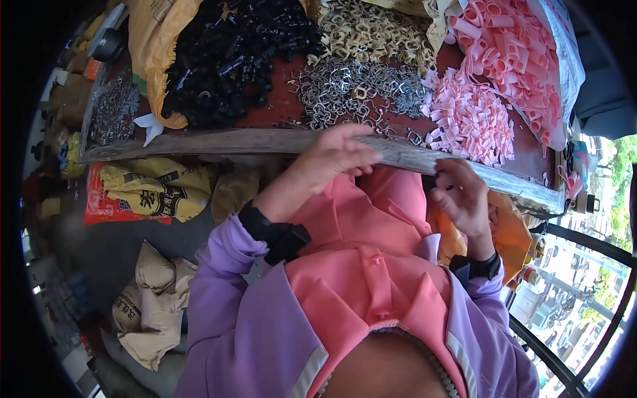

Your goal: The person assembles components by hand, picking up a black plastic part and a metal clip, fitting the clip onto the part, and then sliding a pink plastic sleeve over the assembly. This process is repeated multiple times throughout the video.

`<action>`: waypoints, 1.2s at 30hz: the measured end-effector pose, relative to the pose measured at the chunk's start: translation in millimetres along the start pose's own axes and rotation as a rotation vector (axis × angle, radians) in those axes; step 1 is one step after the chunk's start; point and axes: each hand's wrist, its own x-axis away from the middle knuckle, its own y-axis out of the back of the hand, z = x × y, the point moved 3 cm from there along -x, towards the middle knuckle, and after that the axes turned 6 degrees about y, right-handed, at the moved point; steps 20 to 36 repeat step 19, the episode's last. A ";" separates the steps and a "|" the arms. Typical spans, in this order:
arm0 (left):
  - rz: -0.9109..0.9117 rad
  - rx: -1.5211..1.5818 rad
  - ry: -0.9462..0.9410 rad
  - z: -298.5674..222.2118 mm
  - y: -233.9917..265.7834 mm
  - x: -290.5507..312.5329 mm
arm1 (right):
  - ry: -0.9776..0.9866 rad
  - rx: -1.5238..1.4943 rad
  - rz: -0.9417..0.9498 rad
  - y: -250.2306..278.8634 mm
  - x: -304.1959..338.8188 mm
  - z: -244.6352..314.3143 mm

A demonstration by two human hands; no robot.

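My left hand (340, 156) hovers over the wooden front edge of the table (265, 140), fingers stretched out and apart, with nothing visible in them. Just beyond it lies a heap of silvery bent metal clips (345, 86). To the right, my right hand (464, 199) is held below the same edge with its fingers curled in toward the thumb. A small dark spot shows between those fingers; whether it is a part or a shadow I cannot tell. Nearest to this hand on the tabletop is a pile of short pink plastic pieces (468, 119).
Black plastic parts (232, 63) spill from an orange woven sack (149, 53) at the left. Beige clips (375, 33) lie at the back, larger pink tube-like pieces (511, 60) at the far right. Small metal bits (114, 109) sit at the left end. Sacks (156, 292) lie below left.
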 end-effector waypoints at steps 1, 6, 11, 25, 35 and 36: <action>-0.120 -0.025 -0.091 -2.7 17.6 1.9 | -0.116 -0.030 -0.144 11.4 15.6 -14.1; -0.836 -0.615 -0.443 -22.5 118.9 19.4 | -0.420 0.476 -0.412 69.1 98.4 -84.8; -1.112 -1.174 -0.413 -39.3 144.3 20.9 | -0.754 0.768 -0.344 90.8 167.5 -155.5; -0.986 -1.550 -0.301 -39.4 137.2 1.0 | -0.483 0.610 -0.360 70.1 84.3 -111.4; -0.986 -1.550 -0.301 -39.4 137.2 1.0 | -0.483 0.610 -0.360 70.1 84.3 -111.4; -0.986 -1.550 -0.301 -39.4 137.2 1.0 | -0.483 0.610 -0.360 70.1 84.3 -111.4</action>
